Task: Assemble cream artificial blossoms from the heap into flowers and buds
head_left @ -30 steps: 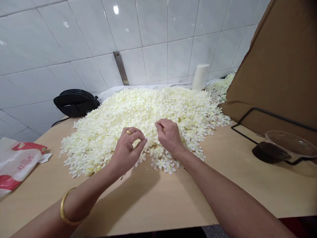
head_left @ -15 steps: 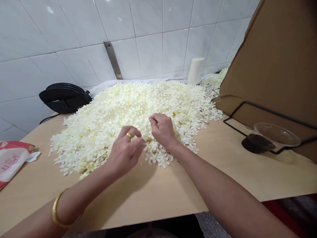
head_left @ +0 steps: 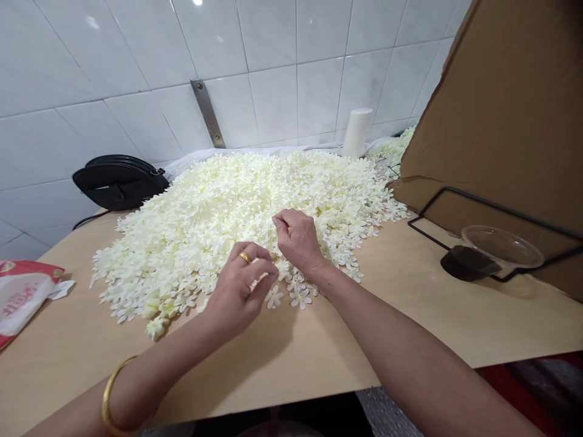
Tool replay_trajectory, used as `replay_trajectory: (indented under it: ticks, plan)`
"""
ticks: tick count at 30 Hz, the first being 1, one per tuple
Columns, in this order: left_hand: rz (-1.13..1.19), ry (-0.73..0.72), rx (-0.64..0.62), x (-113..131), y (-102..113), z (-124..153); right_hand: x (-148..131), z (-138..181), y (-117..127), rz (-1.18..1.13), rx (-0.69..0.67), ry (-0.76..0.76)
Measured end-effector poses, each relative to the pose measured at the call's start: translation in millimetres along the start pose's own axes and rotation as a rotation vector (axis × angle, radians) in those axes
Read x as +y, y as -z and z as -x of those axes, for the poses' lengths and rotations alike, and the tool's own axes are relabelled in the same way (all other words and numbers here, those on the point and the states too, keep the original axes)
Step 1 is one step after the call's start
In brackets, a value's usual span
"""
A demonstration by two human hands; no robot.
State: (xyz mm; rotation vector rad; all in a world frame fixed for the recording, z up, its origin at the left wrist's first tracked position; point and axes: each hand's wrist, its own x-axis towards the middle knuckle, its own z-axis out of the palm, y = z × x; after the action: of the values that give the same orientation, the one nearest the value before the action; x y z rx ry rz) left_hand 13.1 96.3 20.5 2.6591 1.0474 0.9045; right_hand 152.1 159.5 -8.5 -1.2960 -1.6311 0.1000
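A broad heap of small cream-white fabric flowers [head_left: 255,194] covers the far half of a light wooden table [head_left: 282,358]. My left hand [head_left: 241,291], with a gold ring and a gold bangle on the wrist, hovers at the heap's near edge, fingers curled and pinched on a pale flower. My right hand [head_left: 297,240] rests on the heap just beyond, fingers closed in a pinch; what it holds is hidden. A few loose flowers [head_left: 291,296] lie on the table between the two hands.
A black flat device [head_left: 119,181] with a cord sits at the back left by the tiled wall. A red-and-white plastic bag [head_left: 22,297] lies at the left edge. A cardboard sheet [head_left: 501,109], a black wire frame [head_left: 460,200] and a clear plastic bowl [head_left: 503,246] stand right. A white cylinder [head_left: 357,132] stands behind.
My left hand has drawn back toward me and slightly right, off the heap's edge, still pinched. My right hand has hardly moved. The view shifted a little.
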Motion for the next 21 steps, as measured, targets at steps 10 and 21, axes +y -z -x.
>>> replay_trajectory:
  ticks: [10,21]
  plan:
    - [-0.454,0.233,0.267,-55,24,-40,1,-1,0,-0.017,0.012,0.002]
    - [-0.312,-0.227,-0.024,-28,-21,-6,1,-1,-2,0.002,0.024,-0.003]
